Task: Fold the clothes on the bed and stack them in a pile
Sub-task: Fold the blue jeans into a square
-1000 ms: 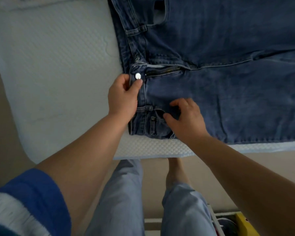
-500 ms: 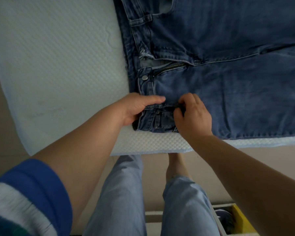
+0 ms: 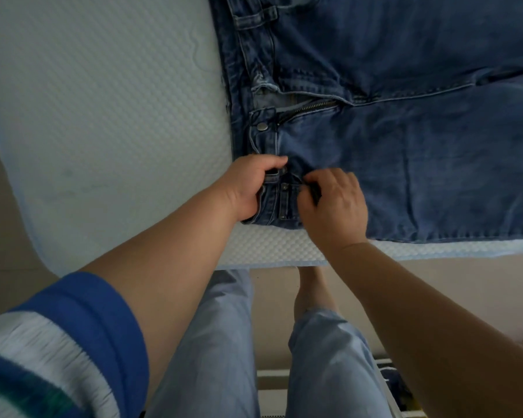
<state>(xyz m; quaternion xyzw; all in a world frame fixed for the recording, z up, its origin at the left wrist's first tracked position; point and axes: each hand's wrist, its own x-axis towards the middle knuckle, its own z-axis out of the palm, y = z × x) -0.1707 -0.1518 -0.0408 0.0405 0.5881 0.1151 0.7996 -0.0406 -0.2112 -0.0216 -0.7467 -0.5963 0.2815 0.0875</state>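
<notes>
Knees in pale trousers (image 3: 212, 342) sit nearest us, at the edge of the bed (image 3: 103, 116). Above them, our left hand (image 3: 249, 188) curls round the waistband of the jeans (image 3: 405, 146), fingers tucked over its edge. Our right hand (image 3: 335, 203) pinches the denim just beside it, near the pocket rivets. Further off we see the button (image 3: 262, 126) undone and the zip (image 3: 308, 108) open. Beyond, the jeans lie spread flat on the white mattress, running out of view to the right.

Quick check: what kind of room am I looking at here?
Probably a bedroom: a white quilted mattress with jeans spread on it, gripped by both hands, bare floor below.
</notes>
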